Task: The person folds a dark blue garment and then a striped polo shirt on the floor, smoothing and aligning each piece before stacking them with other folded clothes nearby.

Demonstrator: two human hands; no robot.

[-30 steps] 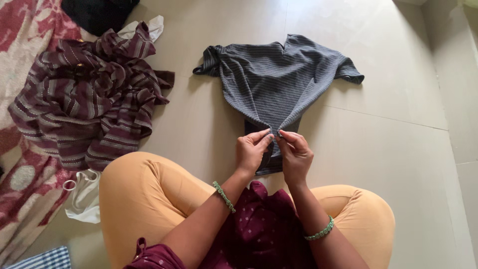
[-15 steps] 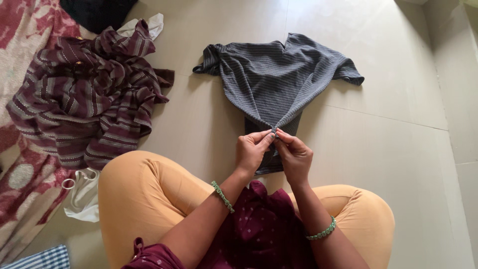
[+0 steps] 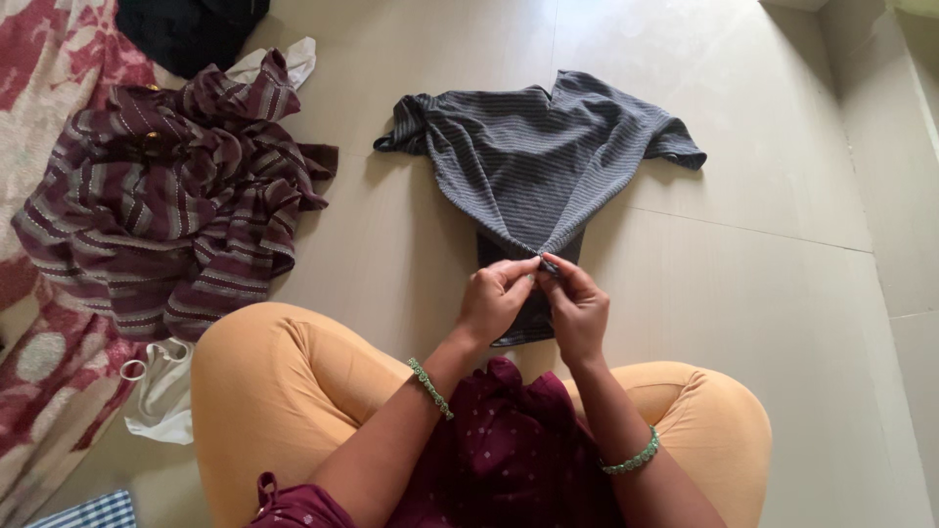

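Pinching the gathered hem of the grey striped shirt (image 3: pixel 543 161), left hand (image 3: pixel 494 301) and right hand (image 3: pixel 577 308) meet fingertip to fingertip. Shirt lies spread on the tiled floor (image 3: pixel 782 293); keep tension even.

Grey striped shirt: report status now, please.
Left hand and right hand pinch grey striped shirt together. Shirt on tiled floor. Nothing blocking.

No packages, labels, signs or screens (only clothing).

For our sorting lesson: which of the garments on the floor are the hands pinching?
The grey striped top, spread flat ahead; both hands gather its lower edge. The maroon striped garment lies crumpled, untouched, further left.
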